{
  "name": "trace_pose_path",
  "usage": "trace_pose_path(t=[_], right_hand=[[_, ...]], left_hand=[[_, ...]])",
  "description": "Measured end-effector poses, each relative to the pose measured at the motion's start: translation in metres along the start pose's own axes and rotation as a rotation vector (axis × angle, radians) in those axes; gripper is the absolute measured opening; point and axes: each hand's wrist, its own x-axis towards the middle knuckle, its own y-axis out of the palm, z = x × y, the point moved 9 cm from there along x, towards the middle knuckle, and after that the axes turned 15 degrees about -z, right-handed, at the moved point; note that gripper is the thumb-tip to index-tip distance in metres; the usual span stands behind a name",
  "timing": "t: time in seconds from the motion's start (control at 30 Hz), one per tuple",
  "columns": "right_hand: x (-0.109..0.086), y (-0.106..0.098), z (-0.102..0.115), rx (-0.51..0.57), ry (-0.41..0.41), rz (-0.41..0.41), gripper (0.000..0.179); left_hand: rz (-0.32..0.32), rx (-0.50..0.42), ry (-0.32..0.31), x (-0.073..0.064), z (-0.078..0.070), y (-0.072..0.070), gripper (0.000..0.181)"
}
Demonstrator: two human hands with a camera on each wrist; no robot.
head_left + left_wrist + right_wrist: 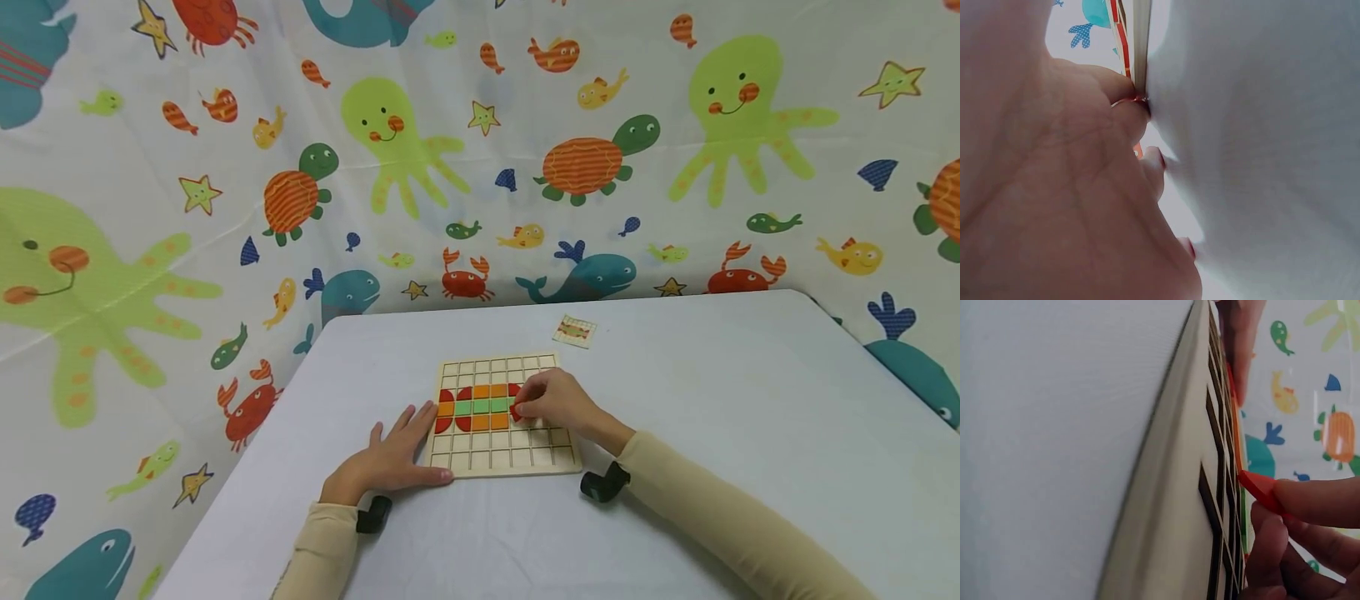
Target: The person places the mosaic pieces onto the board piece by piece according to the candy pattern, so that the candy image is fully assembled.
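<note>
A square wooden grid board lies on the table. Red quarter-round, orange and green tiles fill a band of its middle cells. My left hand rests with spread fingers at the board's left edge, with the thumb by the near left corner. At the right end of the band, my right hand pinches a small red tile between thumb and fingers, just over the grid. In the right wrist view the tile is tilted and its tip reaches the board's face; whether it touches, I cannot tell.
A small pattern card lies beyond the board's far right corner, showing a similar coloured figure. White cloth covers the table. Behind it hangs a curtain printed with sea animals. Black straps with cameras sit on both wrists.
</note>
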Motion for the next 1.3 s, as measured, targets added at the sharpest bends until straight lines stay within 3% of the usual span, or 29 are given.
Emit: trace_pose_path(t=[0.33, 0.5, 0.7, 1.1, 1.3], right_hand=[[0.001, 0.007, 0.004, -0.225, -0.032, -0.024, 0.016], [0.003, 0.013, 0.010, -0.299, -0.031, 0.015, 0.014], [0.006, 0.018, 0.013, -0.292, -0.056, 0.062, 0.015], [0.006, 0.021, 0.013, -0.310, -0.190, 0.109, 0.018], [0.002, 0.015, 0.012, -0.232, -0.239, 0.121, 0.017]], left_hand=[[-0.004, 0.015, 0.005, 0.001, 0.000, 0.000, 0.119], [0.002, 0.006, -0.006, 0.001, 0.001, 0.000, 0.119], [-0.003, 0.010, -0.012, 0.002, 0.003, 0.000, 0.119], [0.004, 0.010, -0.020, 0.003, 0.003, -0.001, 0.119], [-0.001, 0.011, -0.018, 0.002, 0.004, 0.002, 0.119]])
